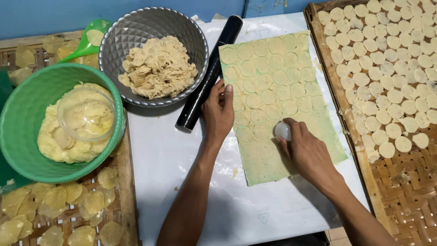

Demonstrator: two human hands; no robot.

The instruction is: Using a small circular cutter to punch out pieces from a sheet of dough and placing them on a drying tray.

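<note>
A thin rolled sheet of pale green-yellow dough lies on a white plastic-covered board, scored with several rows of cut circles. My left hand rests flat on the sheet's left edge, fingers apart, next to a black rolling pin. My right hand presses a small white round cutter into the sheet near its lower middle.
A grey metal bowl of dough scraps stands at the back. A green bowl at left holds dough and a clear cup. The woven tray at right carries several cut rounds. Dried discs lie at lower left.
</note>
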